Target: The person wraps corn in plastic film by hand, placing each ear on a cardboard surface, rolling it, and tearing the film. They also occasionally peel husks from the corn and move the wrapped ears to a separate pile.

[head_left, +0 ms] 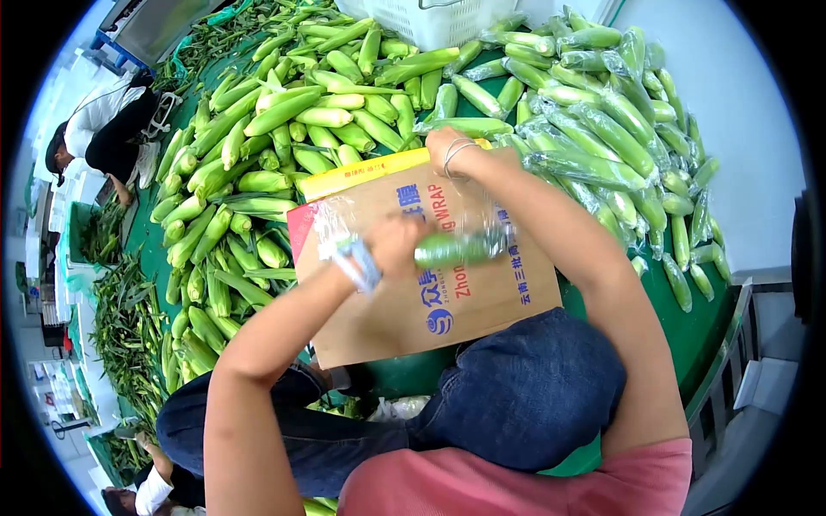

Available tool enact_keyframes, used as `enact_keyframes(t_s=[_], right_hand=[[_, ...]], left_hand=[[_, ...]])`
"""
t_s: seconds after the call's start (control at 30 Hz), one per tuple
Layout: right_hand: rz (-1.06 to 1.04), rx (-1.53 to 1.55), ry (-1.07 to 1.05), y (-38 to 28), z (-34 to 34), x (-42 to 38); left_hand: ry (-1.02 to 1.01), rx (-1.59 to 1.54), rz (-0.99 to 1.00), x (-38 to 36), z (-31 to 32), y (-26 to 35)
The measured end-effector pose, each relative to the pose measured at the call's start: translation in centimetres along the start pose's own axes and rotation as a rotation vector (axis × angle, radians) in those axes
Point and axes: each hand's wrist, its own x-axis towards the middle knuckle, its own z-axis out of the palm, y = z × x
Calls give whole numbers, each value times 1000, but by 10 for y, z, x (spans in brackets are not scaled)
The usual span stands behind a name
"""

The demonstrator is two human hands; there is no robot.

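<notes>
A printed cardboard cling-wrap box (370, 322) lies across my knees, with a yellow strip (366, 175) along its far edge. Over the middle of the box my left hand (394, 242), smeared by motion, is closed at the end of a green ear of corn (463, 248). Shiny clear film covers that ear. My right hand (456, 155) curls at the box's far right edge; its fingertips are hidden. Just beyond it lies another ear of corn (469, 126).
A large heap of unwrapped corn (284, 112) spreads to the left on the green surface. Film-wrapped ears (602, 129) are piled at the right. A white crate (430, 21) stands at the back. Stripped husks (129, 318) and two other people (95, 129) are at far left.
</notes>
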Motion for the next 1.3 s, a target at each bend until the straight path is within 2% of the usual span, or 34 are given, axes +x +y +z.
enact_keyframes(t_s=[0.07, 0.1, 0.17, 0.2, 0.23, 0.27, 0.3, 0.33, 0.4, 0.47, 0.5, 0.53, 0.57, 0.6, 0.63, 0.67, 0.7, 0.73, 0.77, 0.8, 0.83, 0.87, 0.93, 0.97, 1.0, 1.07, 1.13, 1.2, 1.23, 1.3], right_hand=[[-86, 55, 75, 13, 21, 9], [-174, 97, 155, 20, 28, 12], [-203, 114, 159, 21, 34, -1], [-222, 135, 166, 23, 36, -6], [-298, 139, 264, 28, 49, -8], [-317, 152, 256, 36, 60, -13], [-346, 314, 292, 38, 61, -27], [-375, 475, 335, 38, 62, -38], [-586, 372, 507, 36, 81, -55], [-534, 791, 104, -8, 69, -97], [-545, 966, -85, -27, 78, -108], [-614, 1146, -213, -48, 77, -123], [-679, 1320, -354, -66, 75, -139], [-694, 1379, -260, -77, 77, -148], [-644, 1616, -439, -81, 77, -153], [-447, 1887, -727, -77, 75, -165], [-433, 1851, -735, -73, 78, -166], [-422, 1817, -747, -68, 79, -165], [-421, 1808, -755, -64, 80, -165], [-328, 1694, -714, -62, 71, -169], [-289, 1631, -703, -62, 71, -168], [-250, 1567, -695, -63, 70, -168], [-506, 1164, 224, -61, 78, -162], [-415, 1050, 233, -56, 78, -160], [-426, 1052, 223, -54, 75, -162], [-354, 973, 164, -51, 64, -173], [-335, 952, 159, -50, 59, -177], [-327, 933, 228, -50, 57, -179], [-323, 937, 224, -50, 58, -179], [-351, 934, 295, -49, 60, -178]], left_hand=[[-267, -71, -23, -35, -12, 24], [-418, -98, 83, -53, 3, 14], [-852, -124, 197, -81, -31, 21], [-1183, -277, 138, -82, -52, 30], [-1126, -592, 128, -96, -47, 22], [-1050, -906, 109, -119, -40, 8], [-739, -1045, 57, -141, -36, -3], [-925, -1700, -367, -154, -46, -4], [-345, -2068, -423, -157, -50, 6], [163, -2021, -458, -141, -48, 17], [394, -1886, -443, -125, -46, 23], [537, -1805, -387, -109, -37, 24], [596, -1766, -283, -95, -39, 33], [652, -1729, -179, -84, -42, 41], [657, -1725, -161, -76, -45, 47], [709, -1862, -126, -70, -46, 54], [761, -2001, -92, -66, -49, 59], [768, -2002, -81, -62, -54, 61], [921, -1831, -209, -61, -60, 62], [1066, -1646, -336, -60, -63, 61], [1086, -1644, -343, -60, -64, 57], [1125, -1509, -373, -61, -65, 52], [1189, -1234, -431, -64, -68, 46], [1309, -1329, -422, -64, -70, 47], [1339, -1280, -434, -68, -72, 43], [1368, -1314, -303, -75, -80, 40], [1315, -1177, -157, -89, -84, 29], [1250, -1101, -213, -102, -96, 23], [1231, -915, -339, -103, -110, 37], [1147, -533, -401, -106, -114, 32]])
